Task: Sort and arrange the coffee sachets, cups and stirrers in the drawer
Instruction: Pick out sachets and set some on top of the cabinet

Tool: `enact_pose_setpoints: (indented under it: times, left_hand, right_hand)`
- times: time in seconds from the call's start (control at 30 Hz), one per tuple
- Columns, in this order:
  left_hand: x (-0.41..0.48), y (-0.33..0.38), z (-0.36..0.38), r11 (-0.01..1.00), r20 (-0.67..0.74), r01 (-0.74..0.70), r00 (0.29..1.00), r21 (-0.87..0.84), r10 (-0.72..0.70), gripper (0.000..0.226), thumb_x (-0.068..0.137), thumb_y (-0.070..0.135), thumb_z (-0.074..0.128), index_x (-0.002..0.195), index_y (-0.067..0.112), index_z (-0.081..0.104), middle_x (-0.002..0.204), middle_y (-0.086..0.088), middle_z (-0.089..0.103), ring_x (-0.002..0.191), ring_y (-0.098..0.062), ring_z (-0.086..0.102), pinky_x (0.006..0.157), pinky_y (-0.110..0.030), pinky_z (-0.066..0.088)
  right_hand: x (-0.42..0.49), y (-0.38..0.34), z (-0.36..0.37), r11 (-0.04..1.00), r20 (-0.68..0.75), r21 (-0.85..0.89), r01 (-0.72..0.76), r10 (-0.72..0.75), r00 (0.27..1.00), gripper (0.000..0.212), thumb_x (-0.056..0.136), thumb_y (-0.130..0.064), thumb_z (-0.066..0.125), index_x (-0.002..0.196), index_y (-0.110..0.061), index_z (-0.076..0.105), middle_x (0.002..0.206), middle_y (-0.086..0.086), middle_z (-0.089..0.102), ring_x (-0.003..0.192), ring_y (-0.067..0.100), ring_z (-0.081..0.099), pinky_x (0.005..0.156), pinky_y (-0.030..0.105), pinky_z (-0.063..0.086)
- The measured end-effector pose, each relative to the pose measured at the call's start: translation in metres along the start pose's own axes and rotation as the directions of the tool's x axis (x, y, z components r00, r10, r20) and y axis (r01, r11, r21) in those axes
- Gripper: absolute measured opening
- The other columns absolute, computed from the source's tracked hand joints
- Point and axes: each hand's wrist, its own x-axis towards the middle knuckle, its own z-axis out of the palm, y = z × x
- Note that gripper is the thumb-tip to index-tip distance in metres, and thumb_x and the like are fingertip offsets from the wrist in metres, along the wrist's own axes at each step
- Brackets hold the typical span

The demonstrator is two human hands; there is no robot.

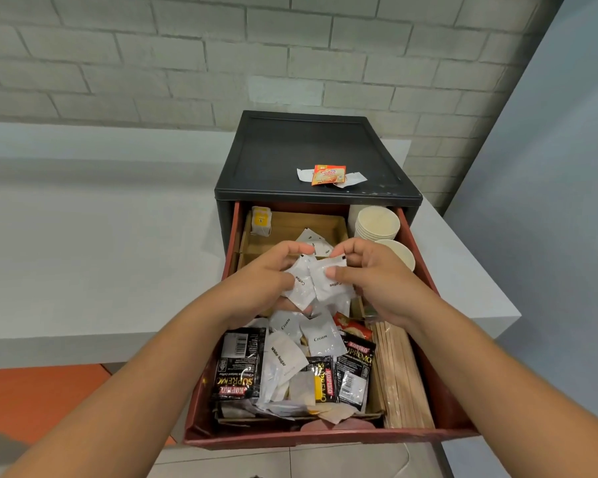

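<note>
Desk (pixel 83 236) runs wide to the left of the open red drawer (pixel 290 438). Mixed sachets (pixel 283 367) are heaped in the near left section, up against the front rim. Left hand (pixel 270 274) and right hand (pixel 370 274) meet above mid-drawer, each pinching white coffee sachets (pixel 302 288) fanned between them. Stirrers (pixel 401 374) lie packed along the right wall. Stacked cups (pixel 377 222) fill the far right corner, touching the wall.

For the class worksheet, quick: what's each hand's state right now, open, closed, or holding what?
Left hand: grips white coffee sachets.
Right hand: pinches one more coffee sachet between thumb and fingers.
</note>
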Motion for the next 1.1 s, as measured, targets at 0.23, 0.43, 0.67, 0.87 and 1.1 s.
enact_pose_setpoints:
  times: [0.23, 0.43, 0.67, 0.87, 1.1]
  left_hand:
    - [0.003, -0.003, -0.006, 0.998, -0.028, -0.045, 0.999, 0.032, 0.046, 0.047, 0.094, -0.011, 0.051, 0.122, 0.027, 0.053, 0.117, 0.004, 0.066, 0.097, -0.019, 0.072, 0.069, -0.029, 0.060]
    - [0.010, -0.003, -0.007, 0.988, -0.196, -0.097, 0.973, 0.117, 0.118, 0.032, 0.088, -0.002, 0.069, 0.107, 0.023, 0.064, 0.113, 0.007, 0.067, 0.091, -0.012, 0.073, 0.064, -0.030, 0.060]
    - [0.013, 0.000, -0.008, 0.952, -0.242, -0.134, 0.949, 0.275, 0.203, 0.032, 0.081, 0.004, 0.077, 0.101, 0.027, 0.066, 0.115, 0.002, 0.062, 0.094, -0.018, 0.070, 0.065, -0.033, 0.062]
    - [0.032, 0.001, -0.009, 0.886, -0.136, -0.061, 0.981, 0.459, 0.138, 0.042, 0.098, 0.002, 0.050, 0.125, 0.033, 0.055, 0.123, 0.003, 0.065, 0.106, -0.014, 0.065, 0.089, -0.036, 0.058]
    - [0.062, -0.010, -0.005, 0.635, -0.107, 0.030, 0.991, 0.772, 0.084, 0.028, 0.090, 0.002, 0.064, 0.110, 0.020, 0.067, 0.109, 0.001, 0.064, 0.097, -0.014, 0.060, 0.075, -0.021, 0.048]
  right_hand:
    - [0.008, 0.006, 0.002, 0.972, -0.109, -0.230, 0.039, -0.065, 0.992, 0.016, 0.081, -0.012, 0.076, 0.086, -0.017, 0.062, 0.092, 0.008, 0.066, 0.079, 0.020, 0.062, 0.068, 0.029, 0.055]
    - [0.008, 0.008, 0.000, 0.960, -0.194, -0.278, 0.033, -0.090, 0.977, 0.021, 0.083, -0.013, 0.074, 0.092, -0.023, 0.058, 0.100, 0.009, 0.066, 0.093, 0.031, 0.065, 0.079, 0.046, 0.058]
    - [0.008, 0.011, -0.003, 0.967, -0.059, -0.244, 0.072, -0.089, 0.994, 0.043, 0.086, -0.010, 0.071, 0.121, -0.032, 0.056, 0.114, -0.005, 0.063, 0.101, 0.012, 0.063, 0.081, 0.026, 0.058]
    - [0.021, 0.009, -0.003, 0.774, -0.106, -0.626, 0.093, -0.202, 0.974, 0.039, 0.090, -0.013, 0.066, 0.121, -0.030, 0.050, 0.107, -0.008, 0.058, 0.084, 0.007, 0.058, 0.069, 0.021, 0.050]
    - [0.026, 0.024, 0.005, 0.364, 0.109, -0.922, 0.134, -0.089, 0.990, 0.035, 0.088, -0.010, 0.061, 0.117, -0.023, 0.045, 0.088, -0.001, 0.050, 0.075, 0.017, 0.045, 0.051, 0.024, 0.028]
